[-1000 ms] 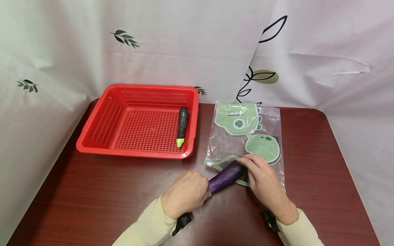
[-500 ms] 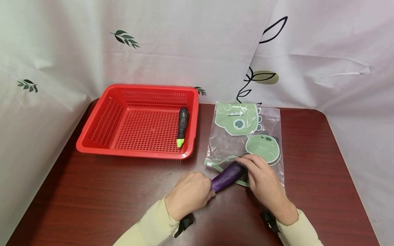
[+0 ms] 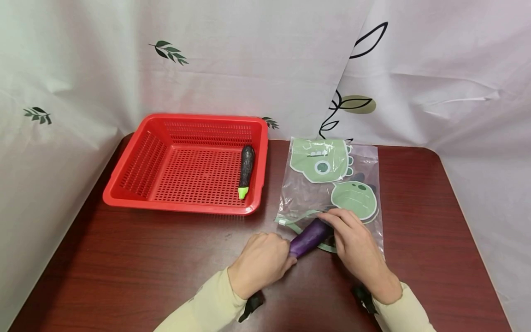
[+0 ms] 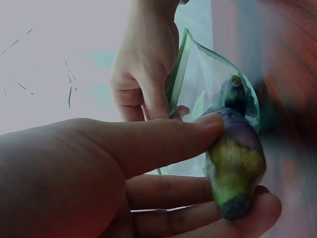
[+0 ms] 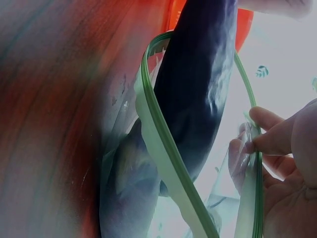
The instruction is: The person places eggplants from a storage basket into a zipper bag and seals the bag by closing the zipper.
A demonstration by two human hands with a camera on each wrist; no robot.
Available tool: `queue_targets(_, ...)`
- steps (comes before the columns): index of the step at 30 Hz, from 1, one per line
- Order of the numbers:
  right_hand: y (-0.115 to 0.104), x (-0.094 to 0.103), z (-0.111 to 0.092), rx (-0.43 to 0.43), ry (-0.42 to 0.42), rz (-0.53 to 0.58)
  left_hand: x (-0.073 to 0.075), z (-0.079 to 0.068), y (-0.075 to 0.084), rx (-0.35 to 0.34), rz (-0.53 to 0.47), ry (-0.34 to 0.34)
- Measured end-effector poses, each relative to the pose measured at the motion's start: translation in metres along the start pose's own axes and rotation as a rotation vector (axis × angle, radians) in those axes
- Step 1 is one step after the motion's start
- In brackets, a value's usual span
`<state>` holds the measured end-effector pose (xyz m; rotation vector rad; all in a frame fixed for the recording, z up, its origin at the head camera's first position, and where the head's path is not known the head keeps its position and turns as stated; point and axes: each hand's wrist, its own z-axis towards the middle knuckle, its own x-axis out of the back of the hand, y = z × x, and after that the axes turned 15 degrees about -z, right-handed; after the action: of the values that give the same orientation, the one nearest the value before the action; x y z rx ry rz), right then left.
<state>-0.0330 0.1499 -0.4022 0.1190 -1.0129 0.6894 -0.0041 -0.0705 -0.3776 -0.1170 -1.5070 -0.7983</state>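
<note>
My left hand (image 3: pixel 260 263) grips a purple eggplant (image 3: pixel 310 237) at its stem end, thumb on top in the left wrist view. The eggplant's far end reaches through the mouth of a clear zip bag (image 3: pixel 304 197) printed with green cartoon animals. My right hand (image 3: pixel 356 246) pinches the upper edge of that mouth and holds it raised, as the green zip strip (image 5: pixel 163 129) shows in the right wrist view. Another dark eggplant (image 5: pixel 128 186) lies inside the bag below the held one, its stem (image 4: pixel 236 82) toward the opening.
A red perforated basket (image 3: pixel 109 196) stands at the back left of the brown table (image 3: pixel 157 258). Along its right side lies a dark, long zucchini-like vegetable (image 3: pixel 246 168) with a lime-green end. A white curtain (image 3: pixel 232 55) with leaf prints hangs behind the table.
My left hand has moved slightly right, pushing the eggplant a little further into the bag. The right hand has stayed in place at the bag's mouth.
</note>
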Motion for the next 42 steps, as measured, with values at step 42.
queue_targets(42,0.000,-0.001,0.000,0.004,0.010,0.017,-0.013,0.006,0.007,0.047,-0.076,0.049)
